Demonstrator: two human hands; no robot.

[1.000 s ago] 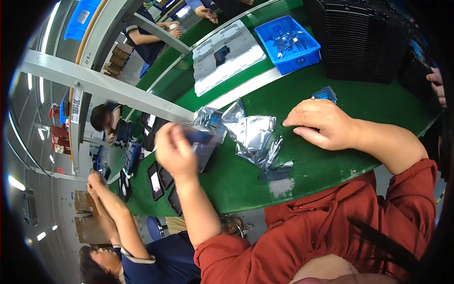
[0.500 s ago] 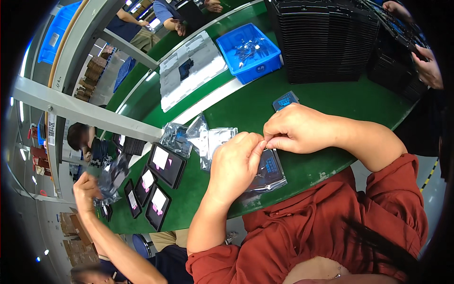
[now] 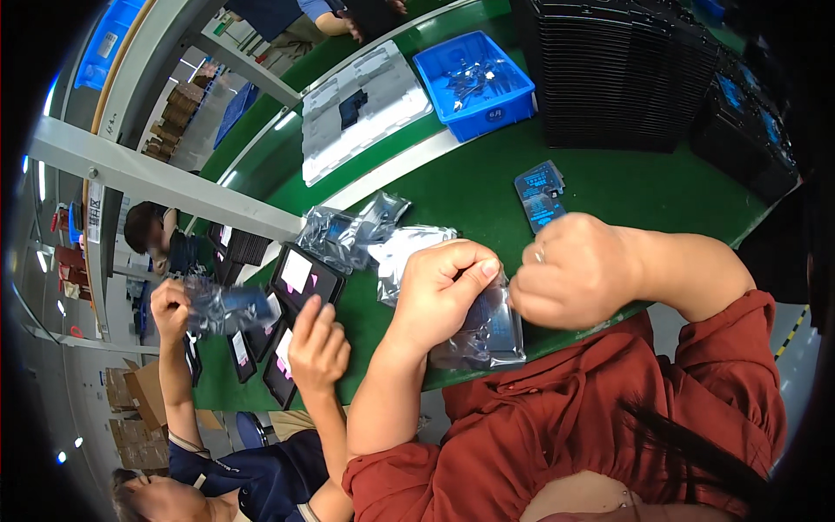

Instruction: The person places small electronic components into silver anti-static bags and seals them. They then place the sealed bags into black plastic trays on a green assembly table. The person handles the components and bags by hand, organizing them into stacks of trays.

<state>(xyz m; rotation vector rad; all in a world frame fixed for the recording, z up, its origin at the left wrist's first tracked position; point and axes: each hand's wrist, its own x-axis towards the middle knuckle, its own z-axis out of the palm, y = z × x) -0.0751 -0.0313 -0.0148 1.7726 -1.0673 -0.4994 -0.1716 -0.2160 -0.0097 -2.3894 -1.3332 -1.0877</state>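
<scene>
My left hand (image 3: 444, 287) is closed, thumb on top, on the upper edge of a clear silvery bag (image 3: 497, 335) at the table's near edge. A flat dark piece with blue print shows through the bag. My right hand (image 3: 565, 274) is curled into a fist at the bag's upper right side, slightly blurred. Its fingertips are turned away, so what they hold, if anything, is hidden. Just beyond it lies a flat dark piece with blue print (image 3: 539, 193). More silvery bags (image 3: 404, 261) lie beyond my left hand.
At left, a co-worker's hands (image 3: 317, 348) handle a silvery bag (image 3: 228, 309) over black trays (image 3: 304, 291). Farther back are a blue bin (image 3: 474, 87) of small parts and a grey-white panel (image 3: 370, 117). A tall stack of black trays (image 3: 617, 78) stands at the back right.
My right hand has moved right and down, away from my left thumb, and curled into a fist. The co-worker's second hand has come into view, and their bag is raised.
</scene>
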